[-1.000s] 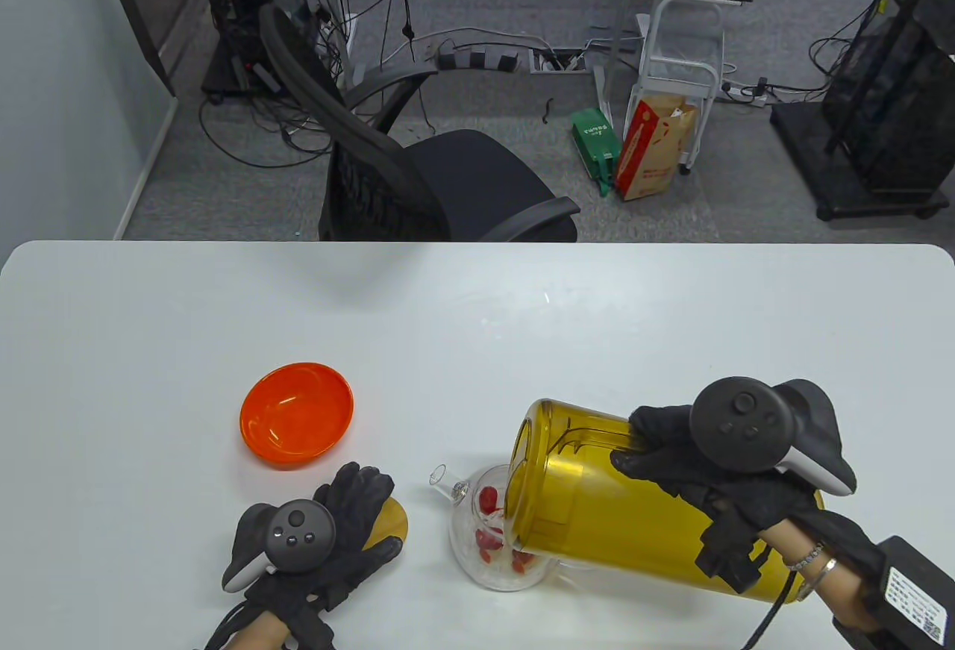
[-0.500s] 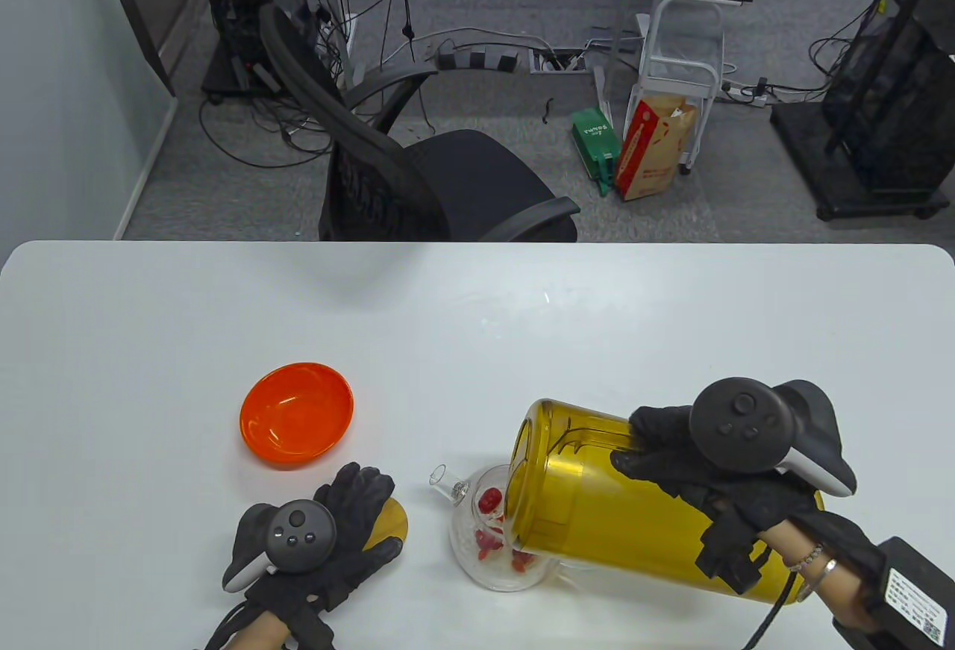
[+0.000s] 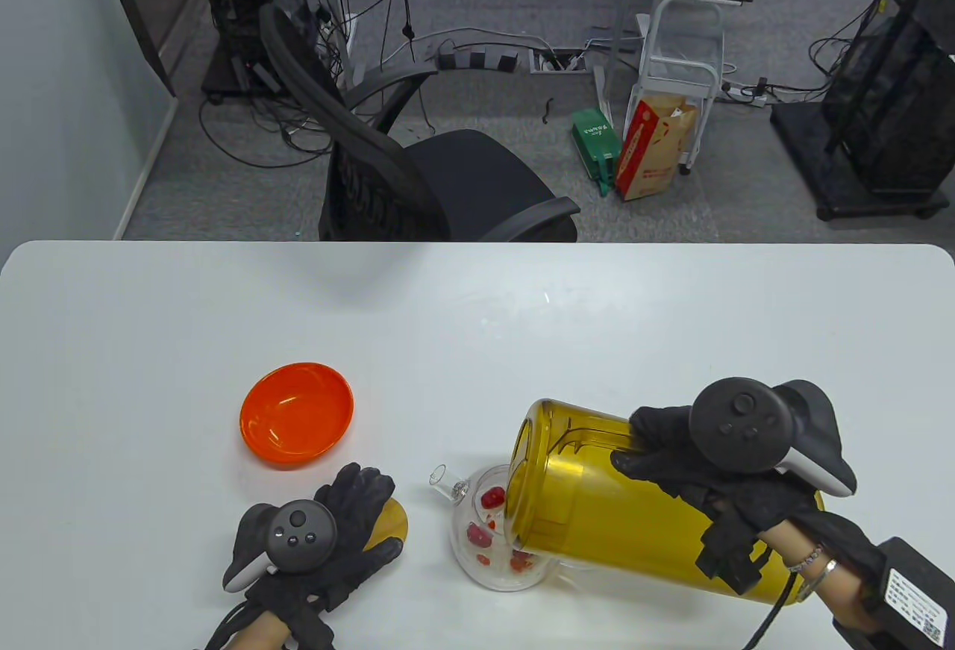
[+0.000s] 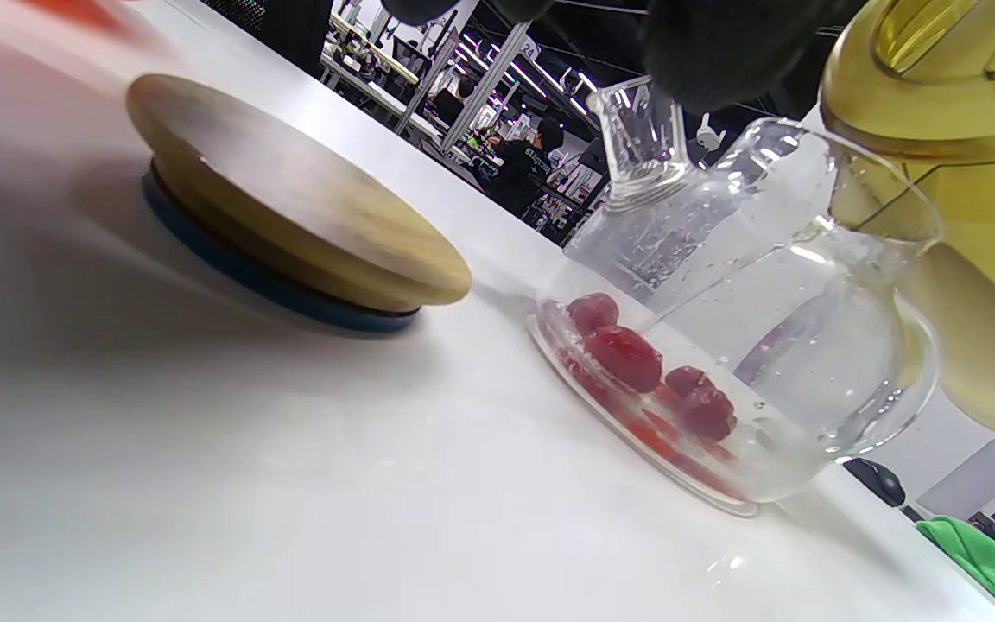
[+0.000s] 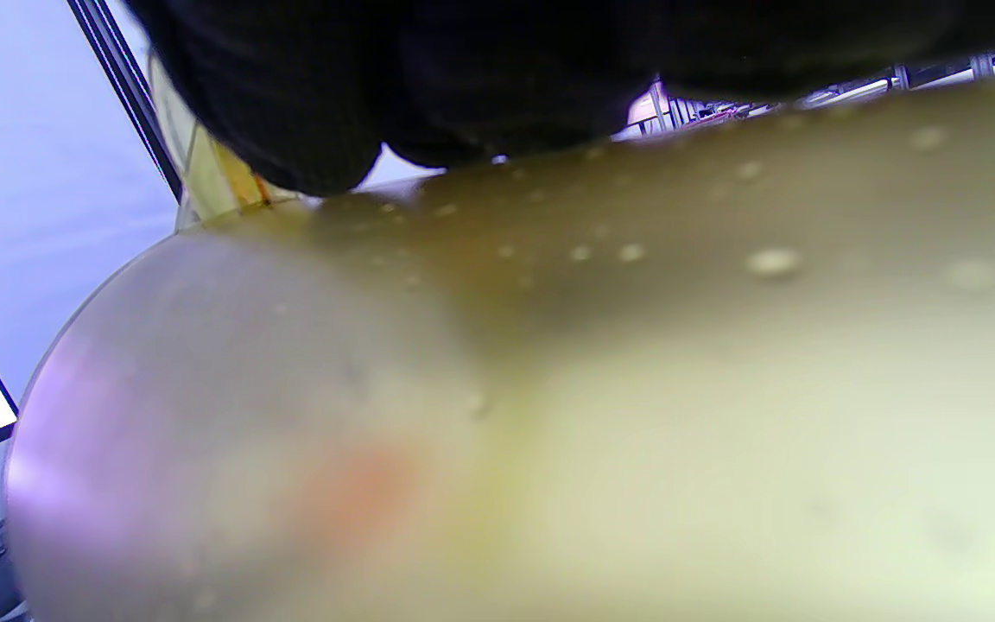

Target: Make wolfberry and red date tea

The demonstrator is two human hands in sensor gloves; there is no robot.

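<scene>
My right hand (image 3: 664, 456) grips a yellow translucent pitcher (image 3: 597, 523) and holds it tilted far over, with its mouth above a clear glass teapot (image 3: 477, 553). Red dates (image 3: 490, 498) lie in the teapot's bottom with some water. My left hand (image 3: 358, 508) lies with its fingers spread over the round wooden lid (image 3: 393, 519), left of the teapot. The left wrist view shows the lid (image 4: 290, 225) flat on the table, the teapot (image 4: 765, 345) with the dates (image 4: 627, 354) and the pitcher's rim (image 4: 964, 104) above it. The right wrist view is filled by the pitcher wall (image 5: 549, 389).
An orange bowl (image 3: 296, 413) stands on the white table (image 3: 477, 322), behind my left hand. The teapot's spout (image 3: 442, 482) points to the back left. An office chair (image 3: 418, 187) stands behind the table's far edge.
The dates have shifted about inside the teapot. Both hands and the pitcher have stayed in place.
</scene>
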